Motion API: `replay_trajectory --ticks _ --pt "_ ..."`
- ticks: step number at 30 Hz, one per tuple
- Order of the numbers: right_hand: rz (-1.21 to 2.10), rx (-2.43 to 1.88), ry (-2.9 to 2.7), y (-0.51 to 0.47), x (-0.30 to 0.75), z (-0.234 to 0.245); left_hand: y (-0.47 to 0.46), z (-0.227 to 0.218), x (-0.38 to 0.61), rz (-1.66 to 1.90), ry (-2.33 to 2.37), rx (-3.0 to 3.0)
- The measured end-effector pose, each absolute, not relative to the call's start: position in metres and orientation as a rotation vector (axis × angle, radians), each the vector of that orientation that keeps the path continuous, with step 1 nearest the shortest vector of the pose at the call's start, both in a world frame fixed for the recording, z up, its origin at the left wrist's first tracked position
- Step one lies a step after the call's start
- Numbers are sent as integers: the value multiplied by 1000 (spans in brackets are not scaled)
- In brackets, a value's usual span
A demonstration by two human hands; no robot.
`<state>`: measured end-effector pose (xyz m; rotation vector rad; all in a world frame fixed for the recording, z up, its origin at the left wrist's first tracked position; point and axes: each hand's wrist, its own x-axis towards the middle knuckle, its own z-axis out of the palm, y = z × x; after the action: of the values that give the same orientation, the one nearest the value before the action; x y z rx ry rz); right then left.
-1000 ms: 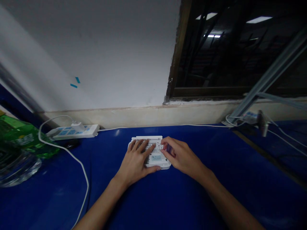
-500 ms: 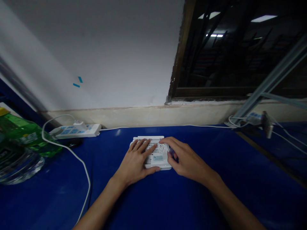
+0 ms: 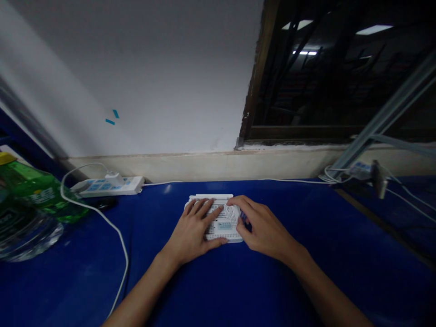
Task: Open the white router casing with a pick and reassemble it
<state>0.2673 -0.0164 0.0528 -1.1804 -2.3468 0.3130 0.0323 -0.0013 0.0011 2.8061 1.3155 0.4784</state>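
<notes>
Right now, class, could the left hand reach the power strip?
Likely yes: the left hand lies on a white vented device, only blue tabletop separating it from the power strip.

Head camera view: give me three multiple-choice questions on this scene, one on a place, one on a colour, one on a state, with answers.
1. Where is the green bottle? A) left of the hands B) right of the hands C) between the hands
2. What colour is the tabletop? A) red B) grey C) blue
3. How is the white vented device? A) standing on edge B) lying flat under the left hand and right hand C) held up in the air

Answers: 1 A, it stands at the view's far left. 2 C, deep blue surrounds the hands. 3 B, both hands lie on top of it.
</notes>
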Motion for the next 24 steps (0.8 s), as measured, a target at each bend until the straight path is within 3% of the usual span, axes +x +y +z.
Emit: replay_trajectory --ticks 9,24 --pt "402 -1087 -2370 -18 268 56 -2 0 32 492 1317 2808" --pt "281 -1192 -2360 -16 269 53 -1 1 32 469 1312 2802"
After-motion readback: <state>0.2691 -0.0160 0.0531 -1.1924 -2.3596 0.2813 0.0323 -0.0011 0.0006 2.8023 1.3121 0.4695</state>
